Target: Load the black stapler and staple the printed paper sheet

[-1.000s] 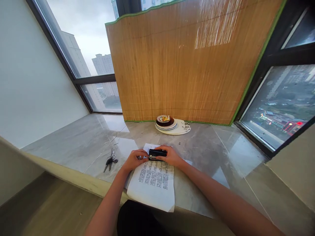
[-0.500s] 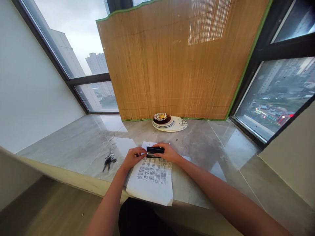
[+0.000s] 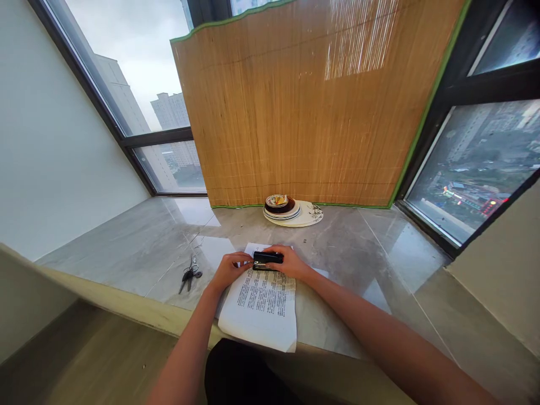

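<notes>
A black stapler [image 3: 267,257] lies lengthwise over the upper part of a printed white paper [image 3: 261,315], a strip of its silver metal showing along the lower side. My right hand [image 3: 289,262] is closed around the stapler's right end. At the opposite end, my left hand [image 3: 230,270] has its thumb and fingers pinched together, their tips touching or nearly touching the stapler. What those fingertips hold, if anything, is too small to make out. The paper's lower edge reaches past the front of the grey tiled ledge [image 3: 337,242], above a dark-clothed knee.
A bunch of keys [image 3: 189,275] rests on the ledge left of the paper. Stacked plates and a white oval board [image 3: 312,214] sit at the back, against a bamboo blind [image 3: 287,124]. Windows flank the blind, and the ledge's front edge [image 3: 126,304] drops to the floor.
The whole view has shifted slightly to the right. Both hands keep almost the same pose on and beside the stapler, and the paper has not visibly moved on the ledge.
</notes>
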`<action>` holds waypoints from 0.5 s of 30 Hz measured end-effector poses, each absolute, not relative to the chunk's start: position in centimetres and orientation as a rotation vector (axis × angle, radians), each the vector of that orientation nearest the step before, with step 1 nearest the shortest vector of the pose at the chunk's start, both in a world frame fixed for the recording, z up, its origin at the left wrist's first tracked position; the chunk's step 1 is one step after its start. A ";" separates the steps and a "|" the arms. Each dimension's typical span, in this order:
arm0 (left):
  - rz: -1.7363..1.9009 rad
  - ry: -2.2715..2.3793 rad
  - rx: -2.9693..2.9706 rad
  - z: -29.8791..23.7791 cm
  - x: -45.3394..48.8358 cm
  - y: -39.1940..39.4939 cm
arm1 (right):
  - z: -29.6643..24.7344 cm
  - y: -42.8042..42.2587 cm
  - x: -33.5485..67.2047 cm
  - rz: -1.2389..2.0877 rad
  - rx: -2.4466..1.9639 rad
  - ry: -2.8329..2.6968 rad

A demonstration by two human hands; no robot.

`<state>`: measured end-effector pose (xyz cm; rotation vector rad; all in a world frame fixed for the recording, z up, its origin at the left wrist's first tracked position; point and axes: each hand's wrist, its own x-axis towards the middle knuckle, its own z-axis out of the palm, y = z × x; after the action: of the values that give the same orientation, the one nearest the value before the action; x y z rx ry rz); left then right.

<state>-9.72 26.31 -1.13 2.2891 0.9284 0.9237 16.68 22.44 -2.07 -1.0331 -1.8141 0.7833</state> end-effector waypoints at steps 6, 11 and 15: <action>0.923 0.935 2.281 -1.0 -9.7 26.3 | -2.1 22.5 16.6 0.786 -1.029 -1.807; 0.901 0.921 2.279 -1.1 -9.8 26.4 | -2.2 22.6 16.7 0.805 -1.018 -1.802; 0.904 0.912 2.277 -1.4 -9.9 26.5 | -2.3 22.6 16.7 0.835 -1.013 -1.788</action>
<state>-9.89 26.49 -1.40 2.2775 0.9122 0.9041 16.66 22.63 -2.29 -1.0125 -1.7877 0.8354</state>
